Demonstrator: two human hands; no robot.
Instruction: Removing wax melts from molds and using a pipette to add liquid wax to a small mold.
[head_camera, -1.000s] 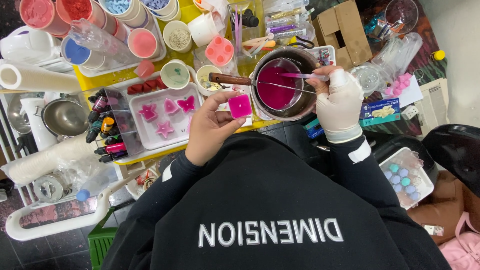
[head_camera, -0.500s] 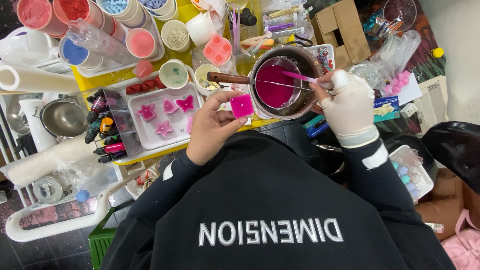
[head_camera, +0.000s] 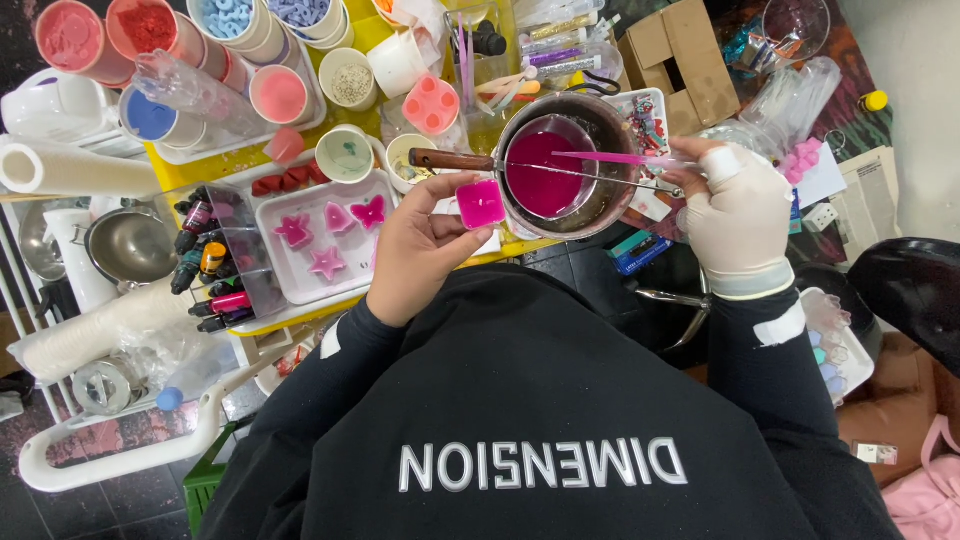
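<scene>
Right hand (head_camera: 738, 215) now farther right, pink stick (head_camera: 610, 158) between fingers.

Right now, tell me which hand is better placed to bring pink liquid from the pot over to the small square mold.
The right hand. It already holds the pink stick whose tip sits over the pink liquid in the pot. The left hand is occupied, pinching the square mold beside the pot's rim.

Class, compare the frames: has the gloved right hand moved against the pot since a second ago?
Yes. The gloved right hand has drifted rightward, away from the pot.
</scene>
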